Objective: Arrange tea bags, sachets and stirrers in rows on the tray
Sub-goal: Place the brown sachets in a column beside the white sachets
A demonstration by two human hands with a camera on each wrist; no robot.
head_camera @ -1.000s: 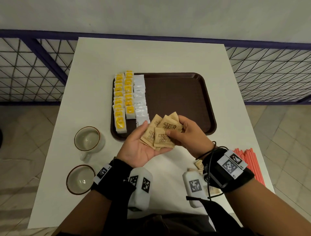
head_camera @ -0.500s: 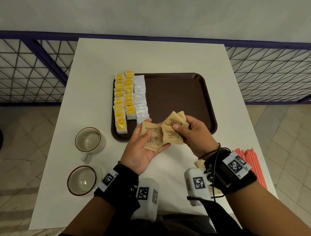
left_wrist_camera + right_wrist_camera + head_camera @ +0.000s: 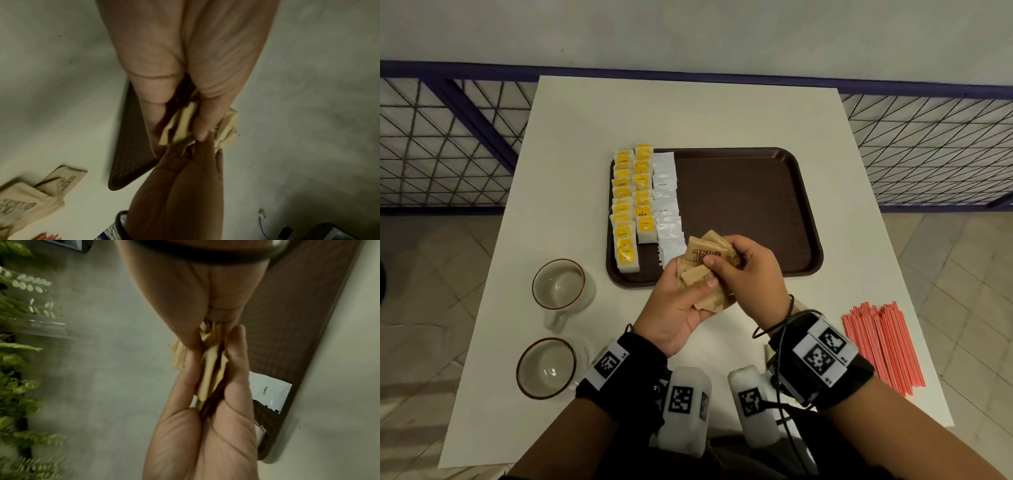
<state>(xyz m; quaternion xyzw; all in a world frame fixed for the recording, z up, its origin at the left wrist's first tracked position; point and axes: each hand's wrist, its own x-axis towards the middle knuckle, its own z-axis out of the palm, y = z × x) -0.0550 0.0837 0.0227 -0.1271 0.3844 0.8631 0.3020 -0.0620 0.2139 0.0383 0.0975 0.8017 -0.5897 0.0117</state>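
Note:
Over the near edge of the dark brown tray (image 3: 743, 205), both hands hold one bunch of brown sugar sachets (image 3: 703, 255). My left hand (image 3: 688, 286) cups them from below, thumb pressed on top. My right hand (image 3: 726, 257) pinches the upper sachets from the right. Two rows of yellow tea bags (image 3: 633, 202) and a row of white coffee sachets (image 3: 666, 209) lie along the tray's left side. In the wrist views the brown sachets (image 3: 180, 126) (image 3: 211, 369) are squeezed between the fingers of both hands. Red stirrers (image 3: 883, 346) lie on the table at the right.
Two empty cups (image 3: 560, 287) (image 3: 546, 367) stand left of the tray on the white table (image 3: 688, 113). More brown sachets (image 3: 30, 199) lie loose on the table near my right wrist. A blue railing (image 3: 448, 137) runs behind. The tray's right two-thirds is bare.
The hands, which held separate fans of brown sachets, have come together. The sachets are now gathered into one bunch, and my left thumb has closed over them.

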